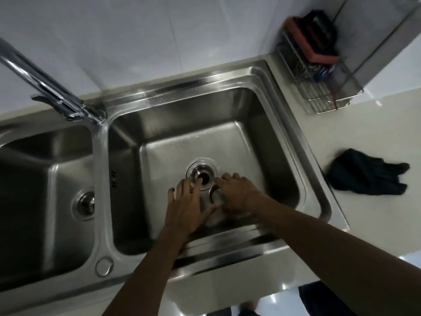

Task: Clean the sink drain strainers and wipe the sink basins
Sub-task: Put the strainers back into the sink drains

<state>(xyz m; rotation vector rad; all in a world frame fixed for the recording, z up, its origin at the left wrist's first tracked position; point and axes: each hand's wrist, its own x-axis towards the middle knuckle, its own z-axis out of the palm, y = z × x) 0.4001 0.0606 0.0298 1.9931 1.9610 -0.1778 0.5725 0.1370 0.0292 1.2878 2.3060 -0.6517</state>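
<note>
Right hand (237,196) grips the strainer (214,194), out of its seat at five o'clock of the open drain (201,175), probably freeing the flat-fingered left hand (186,201) to feel the rim. Cloth (366,176) lies at three o'clock on the desk (376,135).

Pale countertop (376,137), double sink (268,71) inset, black cloth (366,174), wire rack (319,87)

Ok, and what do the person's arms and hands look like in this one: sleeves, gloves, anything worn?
Left hand and right hand are bare: no gloves. The left forearm and right forearm are uncovered to the frame edge, no sleeve in view. No watch, ring or bracelet shows.
</note>
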